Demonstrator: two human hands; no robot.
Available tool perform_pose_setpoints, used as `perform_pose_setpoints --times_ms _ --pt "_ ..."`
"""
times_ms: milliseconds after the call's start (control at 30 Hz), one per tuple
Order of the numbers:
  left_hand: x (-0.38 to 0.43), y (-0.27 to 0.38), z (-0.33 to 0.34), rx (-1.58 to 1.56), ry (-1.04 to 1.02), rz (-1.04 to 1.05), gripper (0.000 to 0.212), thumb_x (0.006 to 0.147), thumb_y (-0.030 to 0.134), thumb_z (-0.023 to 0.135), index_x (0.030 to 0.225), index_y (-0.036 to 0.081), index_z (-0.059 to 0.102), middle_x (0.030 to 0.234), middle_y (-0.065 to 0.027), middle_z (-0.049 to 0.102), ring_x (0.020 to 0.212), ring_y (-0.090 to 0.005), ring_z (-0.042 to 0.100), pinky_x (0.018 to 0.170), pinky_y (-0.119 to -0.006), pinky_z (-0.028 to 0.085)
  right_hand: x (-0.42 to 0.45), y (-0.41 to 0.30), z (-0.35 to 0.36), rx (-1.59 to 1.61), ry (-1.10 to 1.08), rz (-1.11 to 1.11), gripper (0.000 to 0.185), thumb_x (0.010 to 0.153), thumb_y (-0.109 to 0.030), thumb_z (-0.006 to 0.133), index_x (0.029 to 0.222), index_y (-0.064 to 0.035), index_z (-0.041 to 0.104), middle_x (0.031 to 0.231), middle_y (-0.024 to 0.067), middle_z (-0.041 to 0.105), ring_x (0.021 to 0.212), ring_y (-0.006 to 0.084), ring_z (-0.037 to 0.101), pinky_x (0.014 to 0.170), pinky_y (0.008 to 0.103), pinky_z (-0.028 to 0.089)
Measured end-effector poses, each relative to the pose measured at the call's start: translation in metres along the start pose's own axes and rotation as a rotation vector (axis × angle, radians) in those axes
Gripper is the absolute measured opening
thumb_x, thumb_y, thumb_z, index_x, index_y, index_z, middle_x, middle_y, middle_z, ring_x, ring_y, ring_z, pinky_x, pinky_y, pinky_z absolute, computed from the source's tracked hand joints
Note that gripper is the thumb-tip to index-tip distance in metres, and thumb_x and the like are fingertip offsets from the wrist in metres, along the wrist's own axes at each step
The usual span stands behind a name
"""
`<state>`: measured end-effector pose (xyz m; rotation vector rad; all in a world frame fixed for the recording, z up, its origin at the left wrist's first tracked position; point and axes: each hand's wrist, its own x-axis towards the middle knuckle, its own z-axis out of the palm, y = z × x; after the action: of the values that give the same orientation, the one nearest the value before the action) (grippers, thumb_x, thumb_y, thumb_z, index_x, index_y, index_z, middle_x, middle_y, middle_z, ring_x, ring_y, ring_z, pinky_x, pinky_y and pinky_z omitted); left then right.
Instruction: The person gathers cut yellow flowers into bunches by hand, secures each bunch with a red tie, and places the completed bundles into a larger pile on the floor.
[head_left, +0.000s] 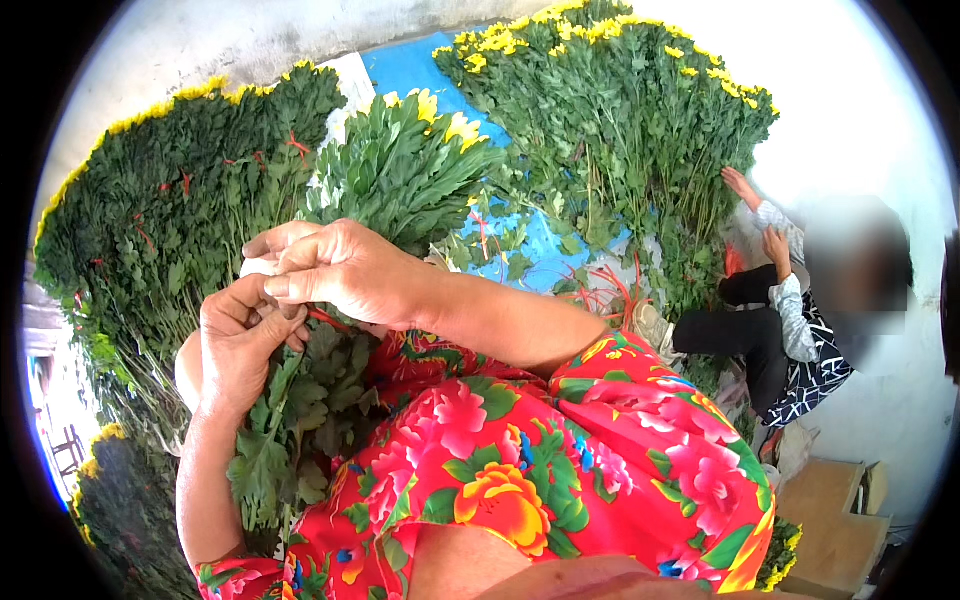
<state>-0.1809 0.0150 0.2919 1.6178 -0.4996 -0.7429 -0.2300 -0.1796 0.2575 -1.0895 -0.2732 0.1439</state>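
A bunch of yellow-flowered stems, likely chrysanthemums (405, 165), lies across my lap, its blooms pointing away from me and its leafy stem ends (300, 420) towards me. Over the bunch my two hands meet. My left hand (251, 322) has its thumb and fingers pinched together beside a red tie (328, 320); what lies between the fingertips is too small to tell. Just above it, my right hand (337, 270) is bent with its fingertips close to the left fingers, and whether it pinches anything is hidden.
Big heaps of yellow-flowered stems lie at left (202, 172) and at upper right (600, 112), over a blue sheet (409, 67). Loose red ties (611, 289) are right of my knees. A seated person (795, 322) reaches to the right heap. Cardboard (825, 517) lies lower right.
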Motion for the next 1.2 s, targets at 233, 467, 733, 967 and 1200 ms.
perform_pose_setpoints --times_ms 233,467,733,967,1200 --pt "-0.003 -0.010 0.002 -0.113 0.048 0.120 0.007 0.097 0.003 0.064 0.099 -0.003 0.064 0.085 -0.0080 0.069 0.071 -0.0126 0.066 0.065 -0.024 0.053 -0.014 -0.034 0.015 -0.658 -0.008 -0.242 0.013 0.087 -0.003 0.071 0.098 -0.0015 0.064 0.112 0.0133 0.064 0.097 0.0255 0.066 0.084 0.0371 0.054" --pt "-0.006 -0.008 0.004 -0.118 0.039 0.086 0.005 0.094 0.001 0.065 0.094 0.000 0.060 0.089 -0.0113 0.069 0.076 -0.0152 0.068 0.070 -0.029 0.057 -0.016 -0.035 0.002 -1.193 -0.013 -0.519 0.016 0.077 -0.002 0.072 0.092 -0.0063 0.066 0.102 0.0082 0.067 0.087 0.0344 0.068 0.073 0.0427 0.056" --pt "-0.010 -0.005 -0.010 -0.127 0.153 -0.061 0.010 0.086 0.004 0.072 0.086 -0.002 0.065 0.089 -0.0142 0.072 0.078 -0.0188 0.069 0.070 -0.031 0.057 -0.020 -0.034 0.012 -1.295 -0.147 -0.536 0.017 0.076 -0.012 0.074 0.076 -0.0120 0.057 0.081 0.0047 0.056 0.082 0.0260 0.063 0.066 0.0403 0.053" --pt "-0.004 0.007 -0.023 0.087 0.052 0.161 0.018 0.085 0.012 0.077 0.088 -0.001 0.066 0.095 -0.0085 0.073 0.079 -0.0113 0.065 0.067 -0.028 0.051 -0.004 -0.040 0.002 -0.652 0.062 -0.039 0.004 0.087 0.001 0.073 0.091 0.0035 0.074 0.083 0.0012 0.066 0.075 0.0070 0.061 0.066 0.0242 0.050" --pt "0.004 -0.014 -0.026 -0.122 -0.097 0.156 0.017 0.093 0.012 0.073 0.088 0.004 0.058 0.085 0.0012 0.060 0.067 -0.0040 0.053 0.056 -0.020 0.040 -0.001 -0.035 0.013 -0.551 0.113 0.052 0.006 0.087 0.001 0.076 0.092 0.0036 0.073 0.083 -0.0013 0.064 0.071 0.0021 0.055 0.063 0.0189 0.044"
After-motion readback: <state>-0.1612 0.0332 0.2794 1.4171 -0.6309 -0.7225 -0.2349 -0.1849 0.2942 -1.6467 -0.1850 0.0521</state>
